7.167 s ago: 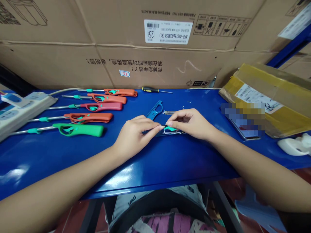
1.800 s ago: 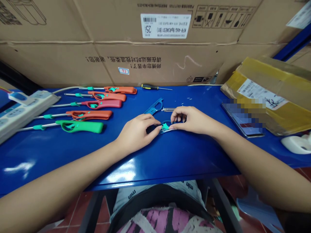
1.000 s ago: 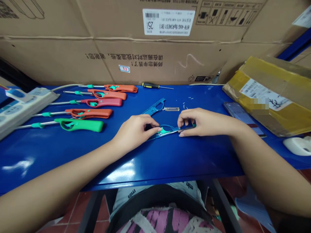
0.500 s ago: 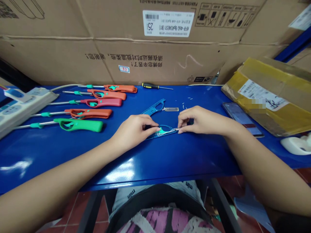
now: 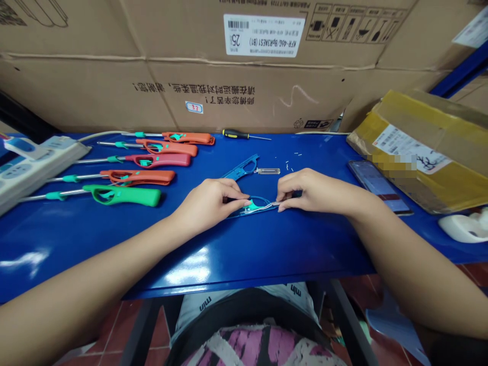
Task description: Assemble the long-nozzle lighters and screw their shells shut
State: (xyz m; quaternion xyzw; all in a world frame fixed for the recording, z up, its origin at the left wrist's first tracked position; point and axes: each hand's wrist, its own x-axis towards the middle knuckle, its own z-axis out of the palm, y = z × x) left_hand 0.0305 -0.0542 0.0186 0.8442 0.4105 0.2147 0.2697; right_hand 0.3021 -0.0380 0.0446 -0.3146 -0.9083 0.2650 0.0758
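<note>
One blue half-shell of a gas lighter [image 5: 263, 209] lies on the blue table between my hands, with a green trigger [image 5: 252, 206] and thin pale wires in it. My left hand [image 5: 208, 206] is closed, thumb and forefinger pinching the shell beside the trigger. My right hand [image 5: 307, 190] is closed at the shell's other end. Its fingertips pinch a small silvery part at the wires' end, mostly hidden by the fingers. Behind my hands lie the other blue half-shell [image 5: 241, 170] and a clear fuel tank [image 5: 269, 171].
Several lighters, among them a green one [image 5: 131, 196], lie in a row at left beside a power strip [image 5: 41, 165]. A screwdriver [image 5: 236, 134] lies near the cardboard box [image 5: 209, 76] at the back. A phone [image 5: 377, 185] and a taped carton [image 5: 419, 152] are at right.
My right fingertips have shifted very slightly left along the shell and cover more of the silvery part. My left hand keeps its pinch on the shell.
</note>
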